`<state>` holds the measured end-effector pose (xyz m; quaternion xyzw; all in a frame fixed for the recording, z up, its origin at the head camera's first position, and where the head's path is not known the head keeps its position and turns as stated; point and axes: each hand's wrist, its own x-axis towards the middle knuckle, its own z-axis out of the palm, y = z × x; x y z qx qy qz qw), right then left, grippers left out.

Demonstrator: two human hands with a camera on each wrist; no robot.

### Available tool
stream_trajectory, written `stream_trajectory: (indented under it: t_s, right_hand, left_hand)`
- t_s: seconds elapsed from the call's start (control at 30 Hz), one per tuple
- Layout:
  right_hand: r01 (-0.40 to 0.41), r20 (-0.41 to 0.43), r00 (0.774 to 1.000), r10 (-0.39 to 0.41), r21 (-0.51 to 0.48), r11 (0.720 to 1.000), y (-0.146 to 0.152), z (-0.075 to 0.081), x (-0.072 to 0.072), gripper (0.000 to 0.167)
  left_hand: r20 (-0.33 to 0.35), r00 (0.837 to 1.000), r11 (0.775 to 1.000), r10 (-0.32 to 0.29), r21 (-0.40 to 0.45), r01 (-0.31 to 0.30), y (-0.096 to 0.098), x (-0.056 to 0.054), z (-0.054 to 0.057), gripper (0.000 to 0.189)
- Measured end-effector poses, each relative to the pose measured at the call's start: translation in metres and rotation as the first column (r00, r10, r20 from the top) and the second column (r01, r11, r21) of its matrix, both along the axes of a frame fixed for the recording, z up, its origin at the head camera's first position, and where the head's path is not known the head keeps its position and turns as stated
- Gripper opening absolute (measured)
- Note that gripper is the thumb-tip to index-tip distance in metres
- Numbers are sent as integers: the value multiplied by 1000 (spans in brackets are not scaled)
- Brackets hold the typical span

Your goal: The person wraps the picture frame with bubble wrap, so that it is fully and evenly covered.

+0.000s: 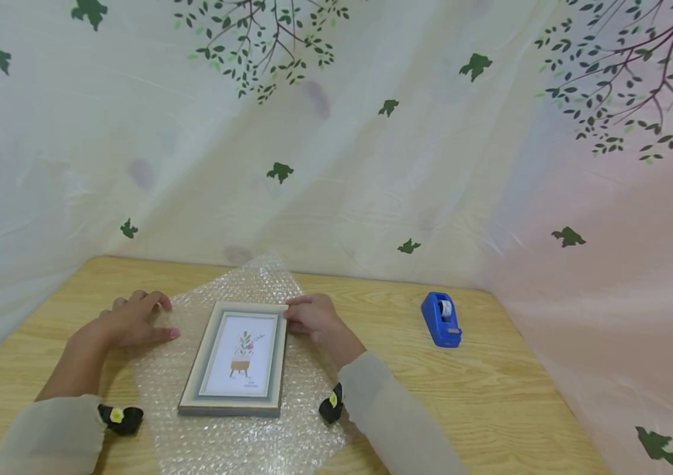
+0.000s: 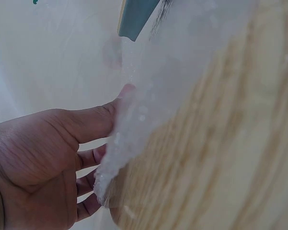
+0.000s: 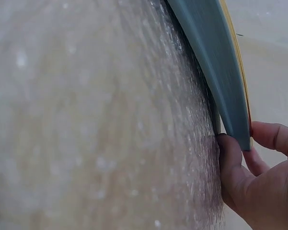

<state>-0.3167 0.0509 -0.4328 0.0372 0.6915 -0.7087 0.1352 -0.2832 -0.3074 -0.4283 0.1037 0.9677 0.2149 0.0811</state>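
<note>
A picture frame (image 1: 243,359) with a cream and grey-blue border and a potted-plant print lies face up on a sheet of bubble wrap (image 1: 241,445). My right hand (image 1: 320,322) pinches the frame's far right corner between thumb and fingers. The right wrist view shows the blue-grey side of the picture frame (image 3: 220,76) tilted, with a gap under it by the thumb. On the other side, my left hand (image 1: 134,321) rests at the left edge of the wrap, thumb and fingers spread apart. In the left wrist view, the thumb touches the bubble wrap (image 2: 139,115) near its edge.
A blue tape dispenser (image 1: 441,321) holding a roll of tape stands on the wooden table (image 1: 491,396), to the right of the frame. Behind the table hangs a pale curtain (image 1: 348,198) with green leaf shapes and painted branches.
</note>
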Motion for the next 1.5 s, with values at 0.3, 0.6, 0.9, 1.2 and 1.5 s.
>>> stream_trajectory:
  t_s: [0.3, 0.6, 0.9, 1.2, 1.5]
  right_hand:
    - [14, 3, 1000, -14, 16, 1000, 0, 2, -5, 24]
    - [-51, 6, 999, 51, 35, 998, 3, 1, -9, 27]
    - [-56, -3, 998, 56, 34, 998, 3, -1, -10, 26]
    - [-21, 2, 1000, 21, 16, 1000, 3, -1, -13, 24]
    - [-95, 11, 995, 95, 20, 995, 8, 1, -13, 29]
  left_hand:
    - [-3, 1000, 1000, 5, -3, -5, -1, 1, -1, 70]
    - [-17, 1000, 1000, 0, 6, 0, -1, 2, 1, 69]
    - [-11, 1000, 1000, -3, 8, 3, -2, 2, 0, 68]
    - [-9, 1000, 1000, -9, 11, 9, 1, 2, 2, 67]
    - [-1, 1000, 1000, -10, -1, 10, 1, 2, 4, 68]
